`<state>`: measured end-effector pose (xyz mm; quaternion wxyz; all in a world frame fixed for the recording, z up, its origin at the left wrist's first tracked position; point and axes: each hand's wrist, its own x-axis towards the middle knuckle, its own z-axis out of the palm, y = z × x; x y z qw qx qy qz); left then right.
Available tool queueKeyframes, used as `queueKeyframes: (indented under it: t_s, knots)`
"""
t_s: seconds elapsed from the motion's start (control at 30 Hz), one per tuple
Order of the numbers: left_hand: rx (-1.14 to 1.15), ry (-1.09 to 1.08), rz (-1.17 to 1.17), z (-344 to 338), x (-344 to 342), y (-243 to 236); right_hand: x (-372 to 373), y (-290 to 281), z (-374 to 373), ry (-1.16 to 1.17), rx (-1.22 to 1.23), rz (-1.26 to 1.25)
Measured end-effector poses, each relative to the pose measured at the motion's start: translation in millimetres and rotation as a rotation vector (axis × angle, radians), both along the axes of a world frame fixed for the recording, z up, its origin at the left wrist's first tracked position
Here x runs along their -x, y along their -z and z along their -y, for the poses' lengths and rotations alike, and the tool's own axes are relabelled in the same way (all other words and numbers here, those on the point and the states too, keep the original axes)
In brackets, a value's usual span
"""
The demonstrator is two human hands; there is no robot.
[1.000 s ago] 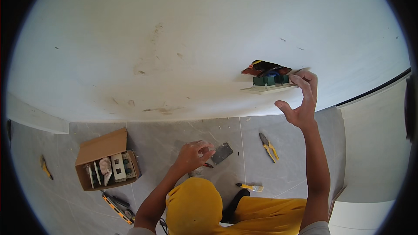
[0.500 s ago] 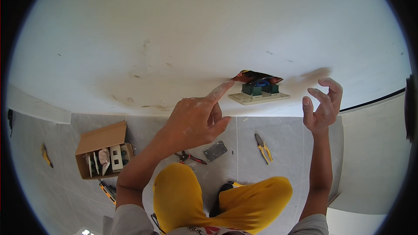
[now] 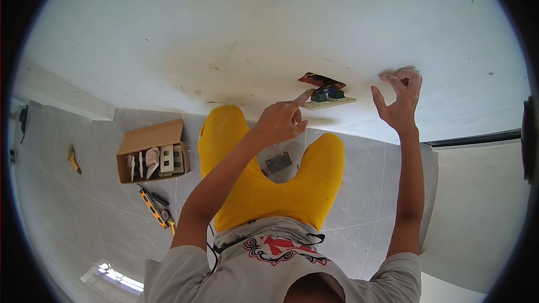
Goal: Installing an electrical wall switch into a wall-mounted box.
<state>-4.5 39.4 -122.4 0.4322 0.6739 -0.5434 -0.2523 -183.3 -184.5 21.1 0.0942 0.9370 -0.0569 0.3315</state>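
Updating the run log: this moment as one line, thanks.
left hand: at socket plate | right hand: by wall | wall hole: visible above plate

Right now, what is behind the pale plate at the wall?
Behind the pale plate are two dark green blocks, blue wiring and a wall opening with a reddish rim. The blocks and wiring partly cover the opening; what they hide cannot be seen.

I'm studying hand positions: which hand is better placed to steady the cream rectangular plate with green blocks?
Probably the left hand: its index finger is near the left end of the cream plate, the right hand farther off, by the white wall.
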Motion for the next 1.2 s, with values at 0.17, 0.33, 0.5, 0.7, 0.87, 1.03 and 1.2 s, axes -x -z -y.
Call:
queueKeyframes:
  t_s: [0.17, 0.33, 0.5, 0.7, 0.87, 1.03, 1.2]
  knots:
    - [-0.111, -0.149, 0.392, 6, 4, 5, 0, 2, 0, -0.017, 0.005, 0.023]
    - [-0.186, -0.131, 0.368, 14, 2, -4, 1, 8, 5, -0.007, 0.04, 0.021]
    - [-0.068, 0.077, -0.315, 12, 1, -11, 2, 7, 9, -0.059, 0.054, 0.036]
    - [0.076, 0.078, -0.54, 15, 8, -9, 0, -1, 2, -0.162, 0.127, 0.069]
    - [0.162, 0.078, -0.668, 16, 11, -17, 11, -3, -4, -0.102, -0.057, -0.006]
    - [0.169, 0.07, -0.823, 17, 8, -16, 16, 11, 4, -0.216, 0.0, 0.075]
    - [0.203, 0.096, -0.979, 23, 4, -15, 27, 34, 5, -0.16, -0.231, 0.02]
